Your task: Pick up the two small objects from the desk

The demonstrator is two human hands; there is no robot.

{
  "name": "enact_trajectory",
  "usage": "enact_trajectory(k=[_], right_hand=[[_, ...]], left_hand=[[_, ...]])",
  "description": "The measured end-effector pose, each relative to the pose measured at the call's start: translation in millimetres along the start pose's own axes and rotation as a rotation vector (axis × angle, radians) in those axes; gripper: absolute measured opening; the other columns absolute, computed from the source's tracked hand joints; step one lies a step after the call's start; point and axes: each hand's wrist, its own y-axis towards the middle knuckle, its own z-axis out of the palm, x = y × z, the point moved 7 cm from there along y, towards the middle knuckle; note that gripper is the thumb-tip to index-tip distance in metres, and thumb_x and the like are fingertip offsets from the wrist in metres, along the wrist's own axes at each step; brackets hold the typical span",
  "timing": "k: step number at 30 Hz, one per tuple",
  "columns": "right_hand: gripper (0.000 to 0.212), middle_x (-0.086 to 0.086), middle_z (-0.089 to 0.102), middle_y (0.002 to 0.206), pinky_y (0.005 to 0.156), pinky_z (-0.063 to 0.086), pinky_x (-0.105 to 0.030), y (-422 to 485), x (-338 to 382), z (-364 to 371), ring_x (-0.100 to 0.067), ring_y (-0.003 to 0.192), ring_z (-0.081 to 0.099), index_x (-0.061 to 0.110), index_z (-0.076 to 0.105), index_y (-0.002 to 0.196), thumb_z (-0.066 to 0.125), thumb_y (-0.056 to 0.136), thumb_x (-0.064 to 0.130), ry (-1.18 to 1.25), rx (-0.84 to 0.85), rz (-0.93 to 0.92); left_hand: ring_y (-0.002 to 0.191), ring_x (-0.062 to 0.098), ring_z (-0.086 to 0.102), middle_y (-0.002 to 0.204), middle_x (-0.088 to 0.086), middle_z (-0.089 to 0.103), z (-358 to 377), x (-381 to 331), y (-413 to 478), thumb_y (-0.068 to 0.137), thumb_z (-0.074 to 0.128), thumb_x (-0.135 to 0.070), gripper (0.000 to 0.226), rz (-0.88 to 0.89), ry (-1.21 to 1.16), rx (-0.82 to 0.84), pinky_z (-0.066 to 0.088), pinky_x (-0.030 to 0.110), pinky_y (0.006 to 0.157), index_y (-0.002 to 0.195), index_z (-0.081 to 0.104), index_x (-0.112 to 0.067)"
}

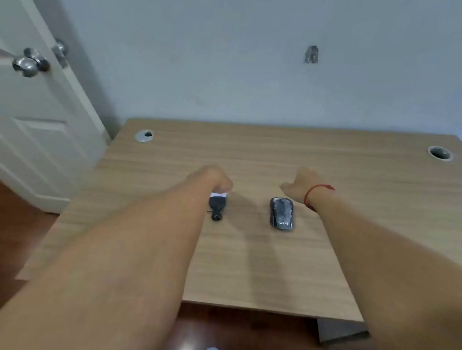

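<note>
- Computer mouse [282, 213], black with blurred white lettering, lies on the tabletop [243, 262] just beside the right hand [299, 187]; its fingers are hidden.
- Left hand [214, 179] has fingers curled over a small black-and-white object [217, 203].

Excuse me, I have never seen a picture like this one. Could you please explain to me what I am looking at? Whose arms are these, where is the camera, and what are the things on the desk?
This is one picture from a wide-angle camera worn on a person's head, looking forward and down. So the two bare arms belong to that person, and no machine is present.

The arms stretch out over a wooden desk standing against a wall. The left hand has its fingers curled down at a small black object with a white part; whether it grips it is hard to tell. The right hand, with a red string on its wrist, hangs above the desk just behind a black computer mouse and holds nothing visible.

A white door with a metal knob stands on the left.
</note>
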Motion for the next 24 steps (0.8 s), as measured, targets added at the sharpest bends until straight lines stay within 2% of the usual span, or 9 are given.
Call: enact_trajectory(k=[2,5,7,8,9,10,13,16,24], right_hand=[[0.039,-0.019,0.061,0.120,0.078,0.042,-0.031,1.6,-7.3,20.5,-0.035,0.107,0.058,-0.002,0.056,0.120,0.060,0.090,0.023,-0.003,0.018,0.001],[0.029,-0.012,0.056,0.095,0.072,0.040,-0.030,5.3,-20.7,55.0,-0.032,0.092,0.056,0.005,0.053,0.102,0.063,0.087,0.028,0.012,0.054,0.037],[0.038,-0.009,0.056,0.089,0.072,0.044,-0.032,9.9,-28.1,71.6,-0.029,0.087,0.056,0.006,0.047,0.098,0.067,0.084,0.035,0.042,0.024,0.067],[0.048,-0.010,0.059,0.096,0.076,0.048,-0.034,12.3,-31.9,78.2,-0.029,0.093,0.060,0.005,0.047,0.104,0.070,0.081,0.041,0.043,-0.012,0.077],[0.064,-0.011,0.060,0.108,0.083,0.050,-0.037,16.6,-36.4,86.0,-0.031,0.103,0.061,0.003,0.045,0.117,0.072,0.078,0.046,0.045,-0.050,0.089],[0.079,-0.012,0.058,0.120,0.090,0.050,-0.039,20.1,-40.4,93.2,-0.032,0.113,0.059,0.001,0.040,0.129,0.074,0.076,0.048,0.049,-0.086,0.099],[0.097,-0.018,0.052,0.135,0.099,0.045,-0.041,31.2,-45.7,107.6,-0.035,0.126,0.052,-0.002,0.024,0.144,0.076,0.077,0.043,0.050,-0.236,0.064],[0.096,-0.020,0.049,0.139,0.101,0.043,-0.042,31.9,-49.0,114.0,-0.036,0.130,0.048,-0.004,0.020,0.148,0.072,0.081,0.042,0.054,-0.364,0.014],[0.064,-0.017,0.057,0.128,0.095,0.049,-0.043,-2.5,-60.2,134.5,-0.035,0.120,0.055,0.003,0.050,0.126,0.066,0.082,0.048,0.086,-0.514,-0.106]], left_hand=[[0.105,0.031,0.056,0.115,0.015,0.056,23.2,8.1,5.2,0.092,0.049,-0.030,0.030,-0.036,-0.028,0.005,0.041,0.030,0.079,0.094,0.062,-0.003],[0.107,0.032,0.059,0.118,0.011,0.062,54.6,23.0,15.2,0.089,0.049,-0.027,0.030,-0.045,-0.145,-0.064,0.045,0.028,0.083,0.111,0.066,-0.018],[0.086,0.031,0.052,0.094,0.005,0.057,72.8,29.4,22.9,0.085,0.047,-0.021,0.014,-0.022,-0.202,-0.112,0.042,0.026,0.074,0.083,0.060,-0.027],[0.082,0.030,0.049,0.088,0.003,0.054,77.0,32.9,26.0,0.084,0.048,-0.021,0.008,-0.012,-0.216,-0.167,0.040,0.026,0.072,0.077,0.050,-0.021],[0.085,0.030,0.053,0.090,0.001,0.056,81.2,35.7,29.3,0.085,0.050,-0.025,0.011,-0.011,-0.240,-0.241,0.042,0.027,0.073,0.079,0.059,-0.029],[0.094,0.031,0.059,0.098,0.000,0.061,84.1,37.4,31.8,0.086,0.053,-0.031,0.020,-0.009,-0.263,-0.323,0.045,0.028,0.078,0.095,0.069,-0.025],[0.110,0.031,0.058,0.118,0.005,0.060,94.7,43.2,32.2,0.086,0.053,-0.044,0.040,-0.045,-0.307,-0.518,0.045,0.031,0.082,0.112,0.064,-0.016],[0.114,0.033,0.054,0.122,0.014,0.056,110.1,47.1,31.9,0.086,0.050,-0.047,0.053,-0.065,-0.259,-0.624,0.044,0.036,0.084,0.115,0.054,-0.003],[0.109,0.037,0.055,0.119,0.018,0.058,131.6,53.8,1.3,0.092,0.046,-0.044,0.048,0.072,-0.229,-0.783,0.043,0.041,0.089,0.112,0.053,0.000]])
